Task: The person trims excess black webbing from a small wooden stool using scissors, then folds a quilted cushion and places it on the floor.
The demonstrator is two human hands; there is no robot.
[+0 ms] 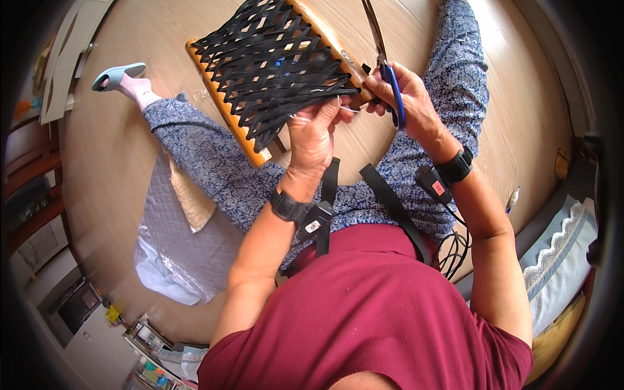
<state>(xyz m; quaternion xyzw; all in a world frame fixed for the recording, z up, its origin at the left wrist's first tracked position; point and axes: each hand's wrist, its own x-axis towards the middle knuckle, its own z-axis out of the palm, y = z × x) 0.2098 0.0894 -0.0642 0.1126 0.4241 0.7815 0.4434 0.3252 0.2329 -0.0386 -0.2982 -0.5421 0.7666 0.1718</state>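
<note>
A wooden frame [320, 25] with a lattice of black woven straps [276, 65] is tilted between my legs. At its near right corner my left hand [312, 135] is closed in a pinch, with a thin white string [348, 109] coming out between the fingers. Scissors with blue handles [394, 97] are in my right hand [415, 99], blades pointing up and away. That hand's fingertips also touch the frame's corner by a short black strap end. What exactly its fingertips pinch is hidden.
My legs in blue patterned trousers [201, 146] spread to both sides of the frame. On the left, a grey quilted mat [162, 214] lies on the wooden floor with a beige cloth [190, 198]. A cushion with lace trim [552, 260] is at right. Black cables [455, 253] hang by my right arm.
</note>
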